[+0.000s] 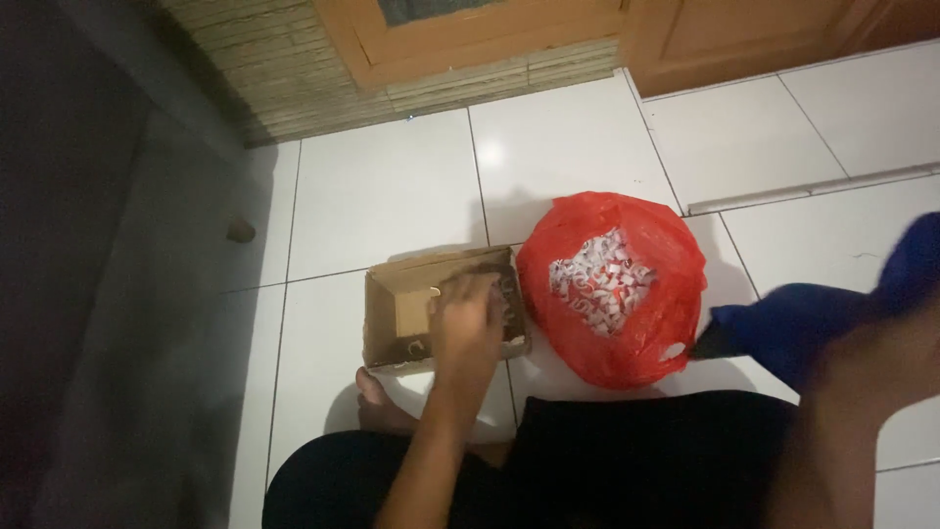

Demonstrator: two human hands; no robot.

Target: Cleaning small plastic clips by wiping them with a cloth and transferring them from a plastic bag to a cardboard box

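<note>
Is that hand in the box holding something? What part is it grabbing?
It cannot be told. The left hand reaches into the cardboard box, its fingers hidden and blurred. The right hand is not in view.

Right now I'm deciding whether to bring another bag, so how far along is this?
Little looks done: the cardboard box shows mostly bare bottom. In hand: the left hand reaches into that box; its grip is blurred. Left: the red plastic bag beside it holds a heap of small white and red pieces.

White tiled floor [392,196]; cardboard box [392,313]; red bag [646,333]
</note>
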